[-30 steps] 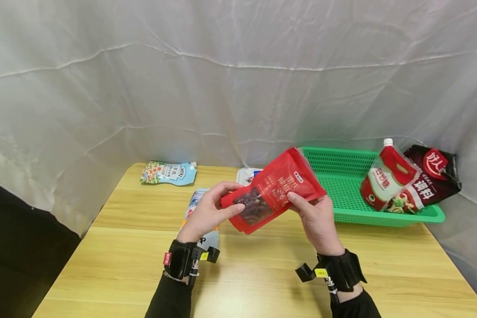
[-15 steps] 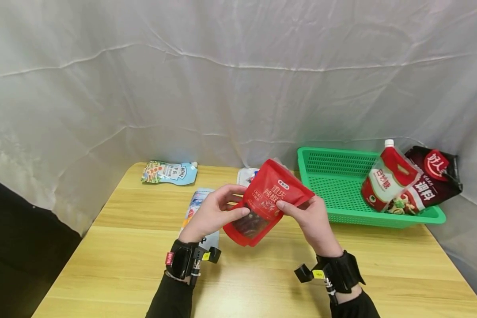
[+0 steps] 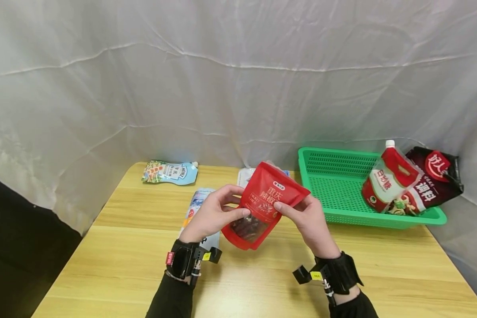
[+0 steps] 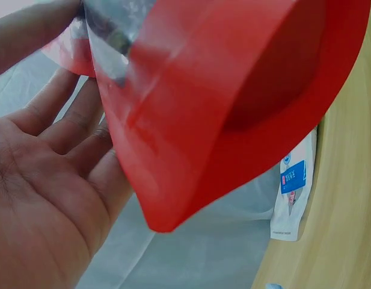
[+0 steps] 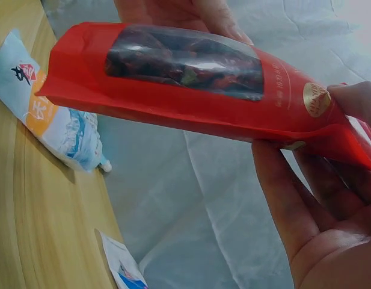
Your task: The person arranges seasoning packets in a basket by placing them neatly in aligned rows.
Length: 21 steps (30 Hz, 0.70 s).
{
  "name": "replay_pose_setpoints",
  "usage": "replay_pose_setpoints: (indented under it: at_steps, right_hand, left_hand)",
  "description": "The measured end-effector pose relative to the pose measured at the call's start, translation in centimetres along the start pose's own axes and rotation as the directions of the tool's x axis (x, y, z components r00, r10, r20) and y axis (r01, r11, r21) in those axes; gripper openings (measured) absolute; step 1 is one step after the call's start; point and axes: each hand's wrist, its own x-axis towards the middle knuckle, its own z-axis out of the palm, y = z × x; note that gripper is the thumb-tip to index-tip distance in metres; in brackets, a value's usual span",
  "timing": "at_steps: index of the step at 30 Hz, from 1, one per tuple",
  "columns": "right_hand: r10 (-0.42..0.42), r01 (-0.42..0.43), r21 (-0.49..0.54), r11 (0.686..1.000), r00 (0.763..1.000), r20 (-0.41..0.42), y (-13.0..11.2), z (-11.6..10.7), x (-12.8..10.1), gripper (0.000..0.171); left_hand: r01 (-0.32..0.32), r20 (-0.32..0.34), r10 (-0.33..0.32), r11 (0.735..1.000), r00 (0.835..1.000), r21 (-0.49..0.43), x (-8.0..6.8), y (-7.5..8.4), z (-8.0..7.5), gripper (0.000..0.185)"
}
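Above the middle of the table (image 3: 115, 265), I've got the red pouch (image 3: 262, 204) off the surface, tilted, clear window facing me. My left hand (image 3: 214, 215) pinches its left side, thumb on front, fingers behind. My right hand (image 3: 307, 221) pinches the right side the same way. Blue-white pouch (image 3: 197, 202) lies flat just behind my left hand. Another pouch (image 3: 168, 172) sits at the far left corner. Green basket (image 3: 342, 185) at the far right edge, holding a red spout bag (image 3: 385, 179) and a dark bag (image 3: 435, 174).
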Motion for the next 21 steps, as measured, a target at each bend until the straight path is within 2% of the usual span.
replay_pose_setpoints:
  at_steps: [11, 21]
  right_hand:
    - [-0.066, 0.066, 0.017, 0.998, 0.998, 0.011, 0.19, 0.20, -0.07, 0.052]
    - [-0.085, 0.088, -0.036, 0.996, 0.995, 0.058, 0.24, 0.36, -0.06, 0.058]
  left_hand:
    - [-0.020, -0.069, 0.021, 1.000, 0.997, 0.021, 0.17, -0.10, 0.39, 0.041]
    - [-0.029, -0.042, 0.028, 0.999, 0.999, -0.018, 0.35, -0.20, 0.61, 0.040]
